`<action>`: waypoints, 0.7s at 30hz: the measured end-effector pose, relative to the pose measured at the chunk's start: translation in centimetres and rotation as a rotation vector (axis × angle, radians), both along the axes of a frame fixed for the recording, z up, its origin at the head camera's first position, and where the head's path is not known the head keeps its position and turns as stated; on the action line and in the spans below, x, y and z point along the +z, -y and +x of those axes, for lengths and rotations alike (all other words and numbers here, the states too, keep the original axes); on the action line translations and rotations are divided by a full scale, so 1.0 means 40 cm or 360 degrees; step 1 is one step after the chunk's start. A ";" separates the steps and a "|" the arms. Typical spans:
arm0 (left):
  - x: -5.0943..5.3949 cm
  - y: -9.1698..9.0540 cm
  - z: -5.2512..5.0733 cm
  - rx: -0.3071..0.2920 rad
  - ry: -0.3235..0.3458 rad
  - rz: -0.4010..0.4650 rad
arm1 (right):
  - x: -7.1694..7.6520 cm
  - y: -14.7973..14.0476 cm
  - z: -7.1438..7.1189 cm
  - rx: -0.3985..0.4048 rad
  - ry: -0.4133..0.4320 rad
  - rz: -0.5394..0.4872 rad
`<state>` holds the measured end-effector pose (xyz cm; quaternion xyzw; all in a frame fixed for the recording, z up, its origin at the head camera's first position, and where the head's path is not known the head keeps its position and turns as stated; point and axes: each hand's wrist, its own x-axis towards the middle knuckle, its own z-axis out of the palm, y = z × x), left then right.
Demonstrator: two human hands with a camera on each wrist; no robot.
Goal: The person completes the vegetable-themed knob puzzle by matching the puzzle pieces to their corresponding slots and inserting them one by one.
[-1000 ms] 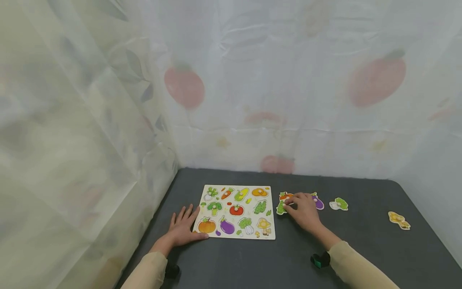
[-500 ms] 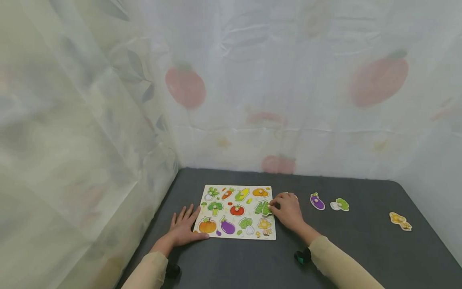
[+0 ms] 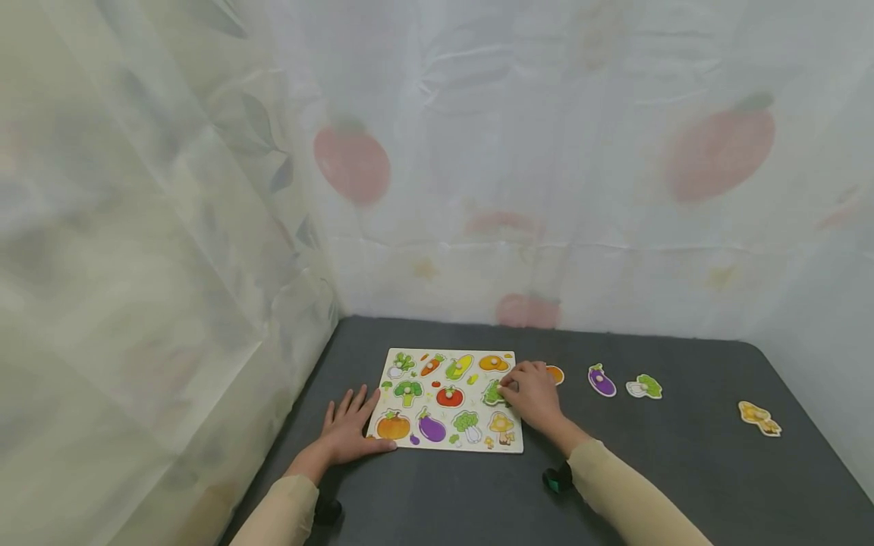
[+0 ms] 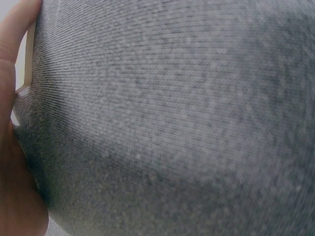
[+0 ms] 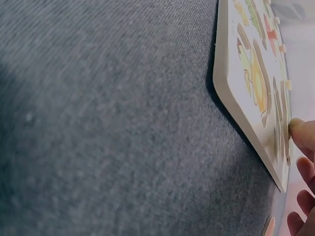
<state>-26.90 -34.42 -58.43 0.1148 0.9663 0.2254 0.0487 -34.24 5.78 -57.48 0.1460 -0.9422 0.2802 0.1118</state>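
Two tan sleeves (image 3: 631, 485) come in from the near edge of the gray table (image 3: 444, 500). The left hand (image 3: 350, 434) lies flat with its fingers spread. Its thumb and pointer finger touch the near left corner and left side of the white puzzle board (image 3: 471, 449).

The right hand (image 3: 536, 393) makes a small, narrow pinch on a green vegetable piece (image 3: 492, 393). That piece is at the right side of the board, over the green picture; I cannot tell if it sits all the way in.

Off to the right lie a yellow mushroom piece (image 3: 759, 418), a bok choy piece (image 3: 645, 386) and a purple eggplant piece (image 3: 602, 380). An orange piece (image 3: 557, 374) peeks out behind the right hand. Farthest back hangs a pale curtain (image 3: 437, 152) with red fruit on it.
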 end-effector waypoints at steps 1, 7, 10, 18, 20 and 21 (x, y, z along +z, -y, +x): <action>0.001 -0.001 0.000 0.0003 0.0001 -0.0002 | -0.001 0.002 -0.001 -0.0006 0.0002 0.0001; 0.009 -0.005 -0.003 0.0040 0.0046 -0.0067 | -0.004 0.011 -0.002 -0.0028 0.0003 0.0010; -0.018 0.006 -0.015 0.0064 0.0047 -0.0109 | -0.002 0.015 0.000 -0.0032 -0.0006 0.0014; -0.036 0.013 -0.015 0.0031 -0.0021 -0.0061 | -0.006 0.021 -0.003 -0.0022 0.0023 0.0014; -0.029 0.010 -0.012 0.0034 -0.0004 -0.0081 | -0.007 0.021 -0.004 -0.0022 0.0030 0.0013; -0.021 0.007 -0.011 0.0039 0.0014 -0.0072 | -0.008 0.022 -0.004 -0.0023 0.0028 0.0013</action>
